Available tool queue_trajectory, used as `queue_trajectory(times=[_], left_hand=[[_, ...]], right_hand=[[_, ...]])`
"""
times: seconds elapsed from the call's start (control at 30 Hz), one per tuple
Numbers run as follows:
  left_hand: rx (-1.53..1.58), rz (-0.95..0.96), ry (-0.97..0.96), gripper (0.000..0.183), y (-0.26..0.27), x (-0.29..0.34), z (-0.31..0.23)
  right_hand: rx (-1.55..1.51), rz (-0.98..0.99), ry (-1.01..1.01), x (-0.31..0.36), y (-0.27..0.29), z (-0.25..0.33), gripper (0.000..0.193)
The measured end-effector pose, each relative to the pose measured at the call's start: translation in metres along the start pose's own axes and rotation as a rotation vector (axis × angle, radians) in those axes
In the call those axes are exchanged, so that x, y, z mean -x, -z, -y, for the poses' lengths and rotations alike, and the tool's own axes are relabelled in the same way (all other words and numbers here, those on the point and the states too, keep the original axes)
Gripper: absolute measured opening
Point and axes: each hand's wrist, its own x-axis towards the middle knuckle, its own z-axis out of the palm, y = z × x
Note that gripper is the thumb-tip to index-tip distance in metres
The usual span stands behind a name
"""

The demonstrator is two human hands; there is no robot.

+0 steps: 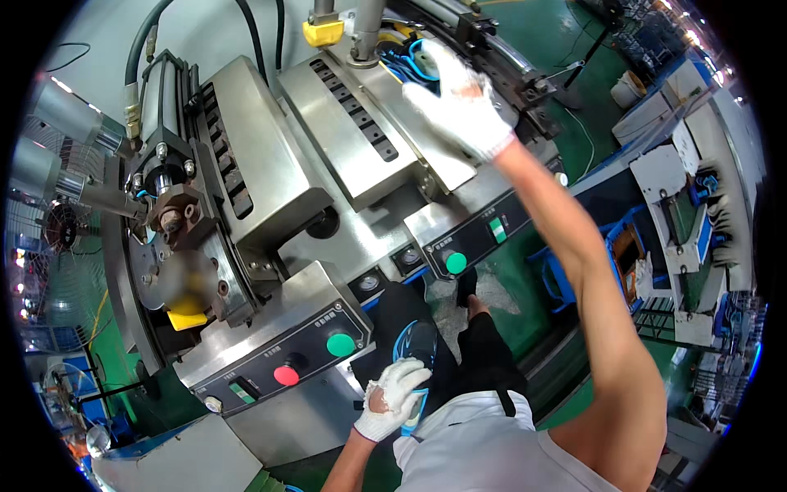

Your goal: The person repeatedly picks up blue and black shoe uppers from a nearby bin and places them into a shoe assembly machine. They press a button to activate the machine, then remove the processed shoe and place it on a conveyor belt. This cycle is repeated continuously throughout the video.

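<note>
My left hand point(393, 399), in a white knit glove worn through at the back, is closed around a black shoe with bright blue trim point(418, 343). The shoe rests upright along my lap, below the machine's front panel. My right hand point(461, 102), gloved the same way, reaches far forward over the machine's right side. Its fingers are stretched out, with the thumb apart. Just left of those fingertips lies a blue and black item point(407, 64) beneath a metal column; whether the hand touches it is hidden.
A steel machine with two slotted metal covers point(254, 139) fills the front. Its panels carry a red button point(286, 375), a green button point(340, 344) and another green button point(456, 262). At left stands a clamp mechanism point(170, 217). Blue crates point(566, 279) and shelving are at right.
</note>
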Motion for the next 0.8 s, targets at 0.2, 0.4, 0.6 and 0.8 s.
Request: queue_trajectory(times=[0.2,0.4,0.6,0.8], left_hand=[[-0.054,-0.030,-0.005,0.039,-0.012,0.004,-0.001],[-0.091,-0.067,-0.001,0.036,-0.039,-0.022,-0.028],[-0.032,-0.186,-0.187,0.033,-0.078,-0.074,-0.072],[-0.041,0.064,-0.653,0.046,-0.148,-0.175,-0.212]], right_hand=[[-0.041,0.311,0.107,0.235,0.015,0.082,0.079],[0.029,0.291,-0.072,0.296,0.014,0.052,0.100],[-0.174,0.457,-0.506,0.425,0.164,0.102,0.110],[-0.197,-0.088,-0.642,0.475,0.233,0.130,0.118]])
